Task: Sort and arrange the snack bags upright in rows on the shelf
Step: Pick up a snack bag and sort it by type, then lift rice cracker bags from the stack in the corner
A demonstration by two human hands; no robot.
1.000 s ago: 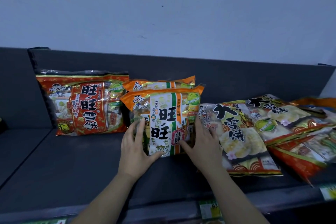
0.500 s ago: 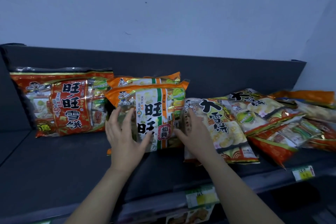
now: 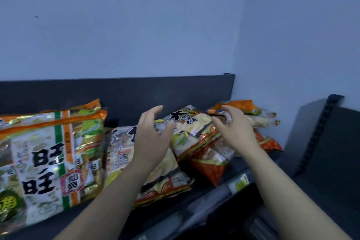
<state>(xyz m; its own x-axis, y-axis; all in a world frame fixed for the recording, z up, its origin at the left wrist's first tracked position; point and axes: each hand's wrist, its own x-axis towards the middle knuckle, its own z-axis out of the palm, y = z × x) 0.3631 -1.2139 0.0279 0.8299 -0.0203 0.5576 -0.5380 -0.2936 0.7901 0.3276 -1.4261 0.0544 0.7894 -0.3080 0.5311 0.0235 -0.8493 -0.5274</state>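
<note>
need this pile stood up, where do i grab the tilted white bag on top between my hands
Take the top bag by its two long side edges, coming down from the front. It lies tilted on the pile and both edges look free. The left hand and right hand hover open on either side of it.

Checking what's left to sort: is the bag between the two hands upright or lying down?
Lying down: the bag rests face up, slanted across other fallen bags, unlike the upright orange-topped bag at left.
</note>
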